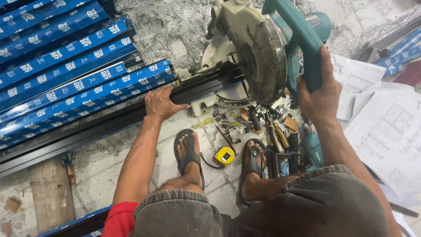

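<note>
At the far left lie several long blue-wrapped profiles [66, 74], side by side on the floor [105, 171]. Just beside them runs 1 long black profile [109, 125], which goes under the blade of the miter saw [258, 52]. The left hand [161, 103] rests flat on this black profile, fingers spread and pressing on it, not closed around it. Below, between the 2 feet in sandals, lies a yellow tape measure [225, 156]. The right hand [320, 94] is closed firmly around the teal handle [302, 39] of the saw. At the right, paper drawings [386, 131] lie on the floor, near a teal drill [312, 149].
</note>
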